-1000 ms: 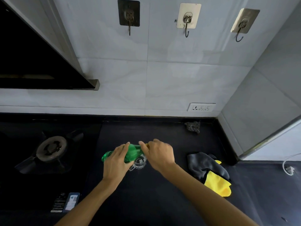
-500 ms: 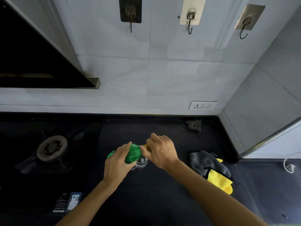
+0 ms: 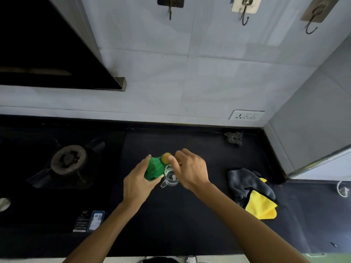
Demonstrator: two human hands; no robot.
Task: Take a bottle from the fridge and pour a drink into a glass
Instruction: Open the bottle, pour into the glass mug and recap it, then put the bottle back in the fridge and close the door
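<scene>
Nearest the viewer, two bare forearms reach forward over the black stone desk (image 3: 190,221). The left hand (image 3: 139,182) wraps around the body of the green plastic bottle (image 3: 154,168), holding it tilted with its neck up and away. The right hand (image 3: 191,170) pinches the bottle's yellow screw cap (image 3: 165,157) between thumb and fingertips. The small clear glass mug (image 3: 171,178) stands on the desk just below the cap, between the two hands. Right of the mug lies a grey and yellow cloth (image 3: 254,194); left of it sits a gas burner (image 3: 67,160). Beyond the mug, a dark scouring pad (image 3: 234,138) rests by the white tiled wall (image 3: 190,82).
</scene>
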